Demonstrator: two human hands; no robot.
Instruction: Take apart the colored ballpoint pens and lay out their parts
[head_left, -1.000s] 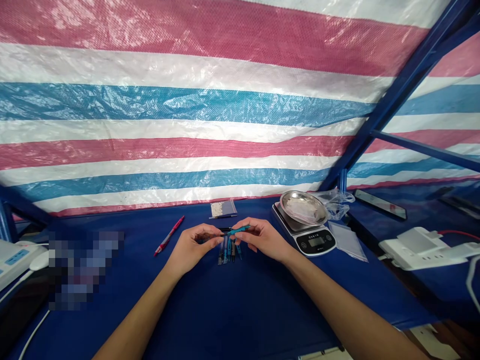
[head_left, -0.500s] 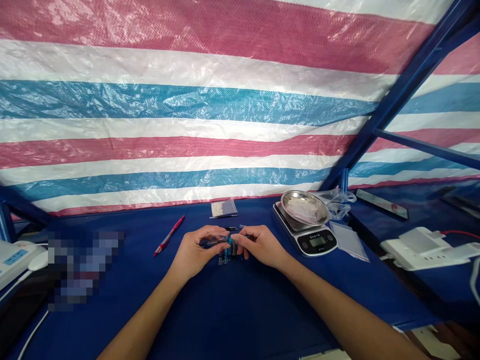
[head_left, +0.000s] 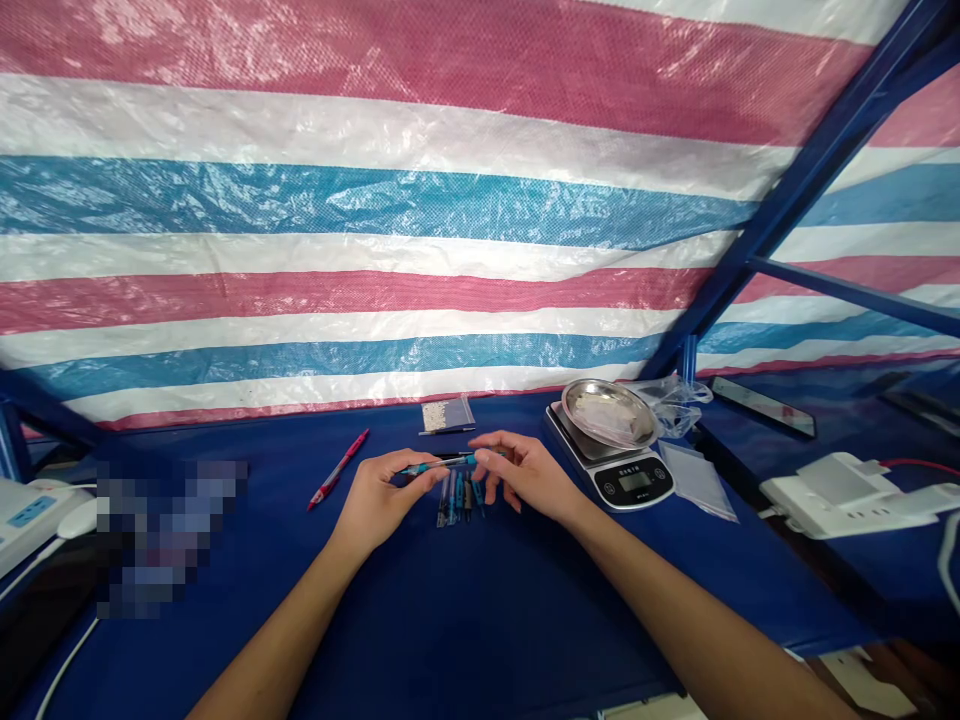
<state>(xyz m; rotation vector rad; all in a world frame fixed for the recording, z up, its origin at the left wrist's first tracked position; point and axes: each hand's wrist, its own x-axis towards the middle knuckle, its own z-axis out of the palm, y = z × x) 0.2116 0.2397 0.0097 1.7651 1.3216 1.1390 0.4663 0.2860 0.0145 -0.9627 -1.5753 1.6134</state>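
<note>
Between my two hands a slim blue pen [head_left: 455,461] is held level above the table. My left hand [head_left: 385,496] is closed in a pinch on its left end. The thumb and forefinger of my right hand [head_left: 526,476] pinch its blue right end, with the other fingers loosely curled. Just below the pen, several pen parts [head_left: 459,498], clear, blue and black, lie side by side on the blue table [head_left: 450,620]. A dark slim piece behind the pen is mostly hidden.
A pink pen [head_left: 339,469] lies to the left. Behind my hands is a small bag of white bits [head_left: 445,415]. A kitchen scale [head_left: 611,455] with a metal bowl [head_left: 609,413] stands right, near plastic bags [head_left: 697,482], a phone [head_left: 763,407] and a power strip [head_left: 832,505].
Both hands have lifted slightly from over the pen parts, uncovering them. The blue pen now spans level between my hands, and the right hand's lower fingers have loosened.
</note>
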